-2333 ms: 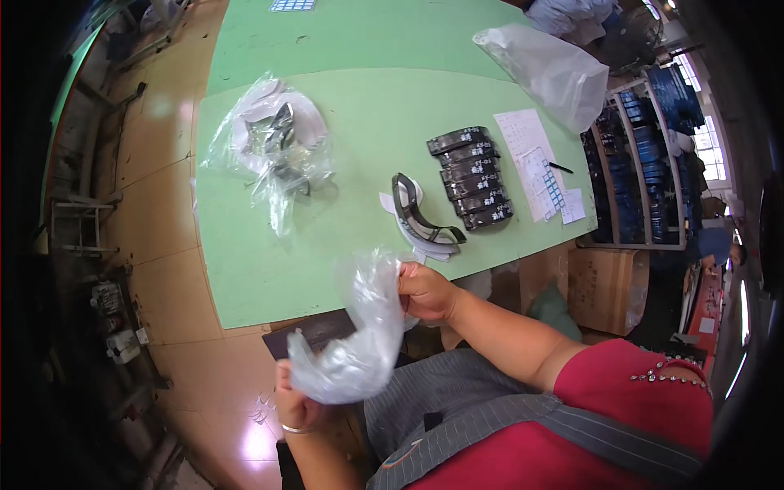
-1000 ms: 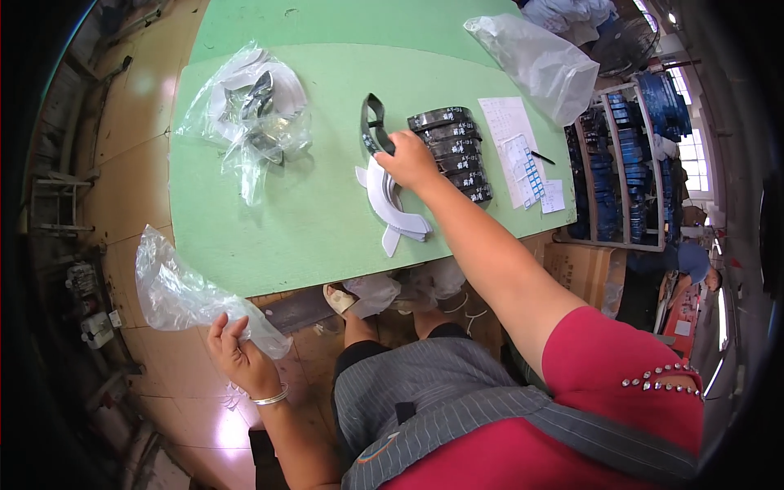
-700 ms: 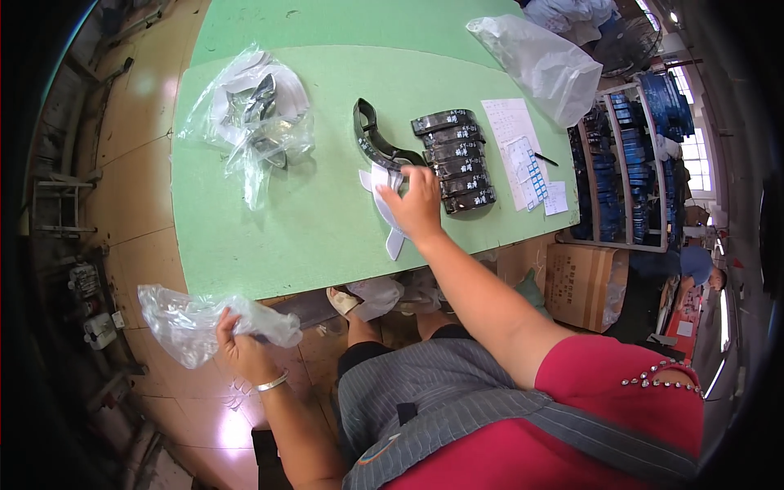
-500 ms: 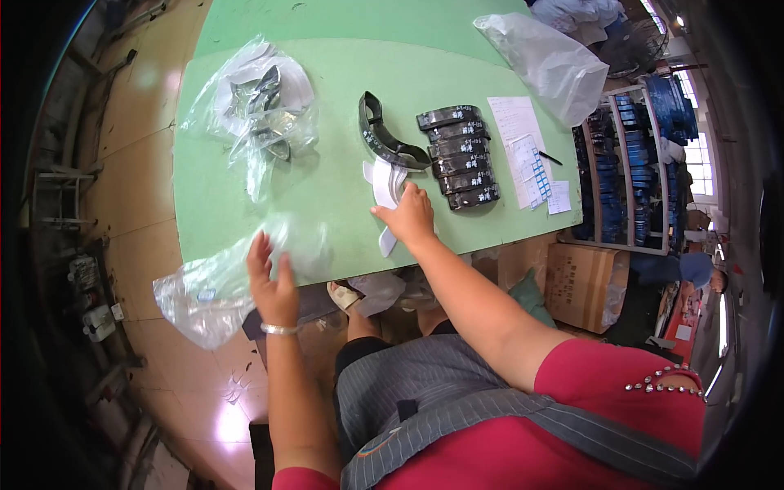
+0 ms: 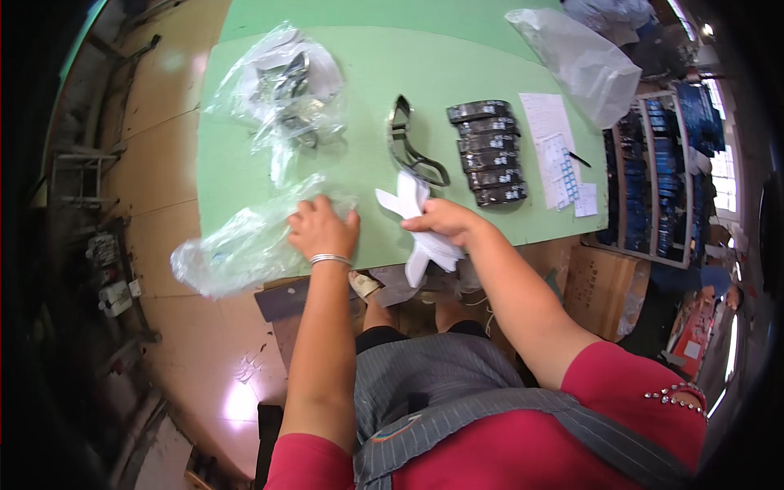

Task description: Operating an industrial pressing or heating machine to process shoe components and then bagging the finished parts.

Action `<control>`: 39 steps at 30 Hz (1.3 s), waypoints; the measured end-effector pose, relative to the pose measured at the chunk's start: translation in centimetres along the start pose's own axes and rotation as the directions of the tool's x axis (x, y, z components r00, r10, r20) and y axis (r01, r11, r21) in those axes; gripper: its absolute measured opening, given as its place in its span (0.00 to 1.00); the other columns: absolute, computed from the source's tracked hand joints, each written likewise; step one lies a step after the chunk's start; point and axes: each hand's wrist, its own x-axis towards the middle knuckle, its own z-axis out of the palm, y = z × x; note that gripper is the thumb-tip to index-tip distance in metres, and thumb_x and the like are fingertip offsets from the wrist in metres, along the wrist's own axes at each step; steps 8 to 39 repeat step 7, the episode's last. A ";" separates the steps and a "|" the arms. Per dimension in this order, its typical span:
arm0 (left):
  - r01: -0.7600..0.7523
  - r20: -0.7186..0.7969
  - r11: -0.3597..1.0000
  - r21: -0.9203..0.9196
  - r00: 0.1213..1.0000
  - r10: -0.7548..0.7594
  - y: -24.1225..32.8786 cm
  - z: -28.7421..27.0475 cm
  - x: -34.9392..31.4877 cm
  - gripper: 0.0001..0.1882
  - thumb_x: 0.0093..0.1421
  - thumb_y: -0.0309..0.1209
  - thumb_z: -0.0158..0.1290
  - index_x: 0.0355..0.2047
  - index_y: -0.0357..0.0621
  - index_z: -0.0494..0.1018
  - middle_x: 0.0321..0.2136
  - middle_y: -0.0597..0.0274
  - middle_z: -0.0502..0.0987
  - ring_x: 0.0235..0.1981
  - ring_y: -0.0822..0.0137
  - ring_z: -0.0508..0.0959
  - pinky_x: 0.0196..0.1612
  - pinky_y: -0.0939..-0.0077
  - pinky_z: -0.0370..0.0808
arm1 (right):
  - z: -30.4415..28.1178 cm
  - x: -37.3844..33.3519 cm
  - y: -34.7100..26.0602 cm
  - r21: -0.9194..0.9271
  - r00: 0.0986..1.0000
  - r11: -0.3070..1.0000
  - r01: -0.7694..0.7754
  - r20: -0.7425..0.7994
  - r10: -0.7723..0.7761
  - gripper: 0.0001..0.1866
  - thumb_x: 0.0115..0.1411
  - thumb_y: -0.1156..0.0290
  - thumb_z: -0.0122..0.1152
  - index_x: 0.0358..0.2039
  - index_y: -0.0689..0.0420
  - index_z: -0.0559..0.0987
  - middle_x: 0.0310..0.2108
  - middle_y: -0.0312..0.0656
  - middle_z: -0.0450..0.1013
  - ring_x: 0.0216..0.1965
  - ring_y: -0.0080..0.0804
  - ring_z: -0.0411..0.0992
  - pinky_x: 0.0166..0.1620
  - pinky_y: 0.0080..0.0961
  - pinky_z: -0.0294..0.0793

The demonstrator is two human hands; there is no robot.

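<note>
A stack of white curved flat pieces (image 5: 412,194) is in my right hand (image 5: 447,222), thumb on top and fingers underneath, near the table's front edge. The pieces fan out, with their ends spread apart. My left hand (image 5: 323,231) rests on a crumpled clear plastic bag (image 5: 245,245), its thumb apart from its slightly bent fingers. That bag hangs partly over the table's front left edge. Just beyond the white pieces lies a black curved band frame, like a cutting die (image 5: 406,147). Several similar black curved frames (image 5: 490,155) stand in a row to its right.
The green table (image 5: 367,65) also bears a clear bag with white and dark pieces (image 5: 298,82) at the far left. Papers (image 5: 547,122), a black pen (image 5: 581,160) and a whitish plastic bag (image 5: 576,61) lie at right. Beyond are a loaded rack (image 5: 645,171) and a cardboard box (image 5: 600,286).
My right hand has lifted the white pieces and drawn them toward me, and they have fanned out. My left hand has moved forward and right onto the clear bag.
</note>
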 end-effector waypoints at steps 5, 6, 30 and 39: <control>-0.138 -0.070 0.886 -0.443 0.990 0.119 -2.1 0.7 -2.9 0.11 0.51 0.37 0.56 0.34 0.49 0.77 0.36 0.60 0.71 0.41 0.54 0.68 0.41 0.56 0.67 | -1.7 -3.3 4.3 0.261 0.967 0.964 -0.054 0.256 -0.015 0.23 0.51 0.69 0.67 0.47 0.59 0.71 0.42 0.37 0.72 0.43 0.23 0.68 0.48 0.24 0.67; -0.044 0.004 0.710 -0.703 0.998 0.066 -2.8 0.6 -4.2 0.11 0.51 0.35 0.57 0.35 0.49 0.78 0.37 0.61 0.71 0.43 0.56 0.67 0.41 0.54 0.67 | -1.8 -3.7 5.1 0.271 0.970 0.961 -0.054 0.244 -0.014 0.23 0.51 0.69 0.67 0.47 0.59 0.71 0.42 0.37 0.72 0.43 0.23 0.68 0.48 0.24 0.67; -0.048 0.013 0.706 -0.707 0.997 0.080 -2.3 0.9 -4.4 0.11 0.51 0.35 0.57 0.35 0.49 0.78 0.37 0.61 0.71 0.43 0.56 0.67 0.41 0.54 0.67 | -1.6 -3.9 5.7 0.302 0.958 0.952 -0.054 0.286 -0.036 0.25 0.51 0.69 0.67 0.49 0.59 0.71 0.42 0.36 0.72 0.43 0.24 0.68 0.49 0.24 0.66; -0.048 0.013 0.706 -0.707 0.997 0.080 -2.3 0.9 -4.4 0.11 0.51 0.35 0.57 0.35 0.49 0.78 0.37 0.61 0.71 0.43 0.56 0.67 0.41 0.54 0.67 | -1.6 -3.9 5.7 0.302 0.958 0.952 -0.054 0.286 -0.036 0.25 0.51 0.69 0.67 0.49 0.59 0.71 0.42 0.36 0.72 0.43 0.24 0.68 0.49 0.24 0.66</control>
